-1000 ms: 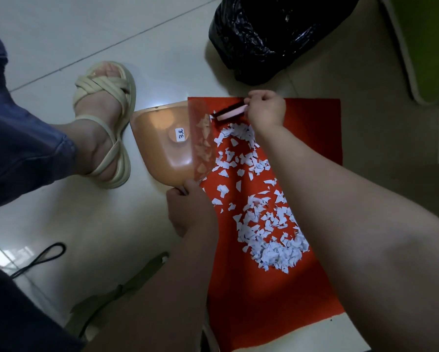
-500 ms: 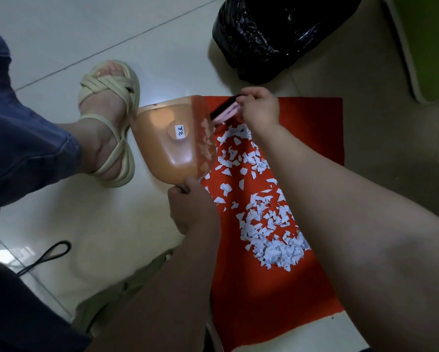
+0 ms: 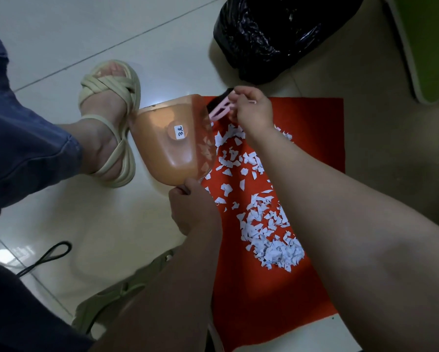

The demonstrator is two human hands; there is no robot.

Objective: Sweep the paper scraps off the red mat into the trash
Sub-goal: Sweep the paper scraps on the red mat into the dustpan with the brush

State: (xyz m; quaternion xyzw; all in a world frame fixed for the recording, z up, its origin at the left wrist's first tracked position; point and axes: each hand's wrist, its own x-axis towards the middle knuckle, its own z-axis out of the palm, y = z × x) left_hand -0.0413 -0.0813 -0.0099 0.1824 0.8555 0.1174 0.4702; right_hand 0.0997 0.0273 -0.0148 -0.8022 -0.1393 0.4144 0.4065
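A small white sticker (image 3: 180, 131) on the orange dustpan (image 3: 167, 146), just beyond the left hand's (image 3: 193, 208) grip, reads "3" plus a handwritten character.

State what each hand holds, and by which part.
Left hand grips the orange dustpan by its near end; right hand holds the pink brush by its handle.

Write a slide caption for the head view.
Left hand tilts orange dustpan; right hand brushes paper scraps off red mat.

Our tilted dustpan (image 3: 172, 146) walls off the red mat's (image 3: 315, 128) left edge, a sandalled foot (image 3: 106, 128) just behind it. The mat's right strip lies open to us; a black trash bag (image 3: 271, 34) blocks the far end.
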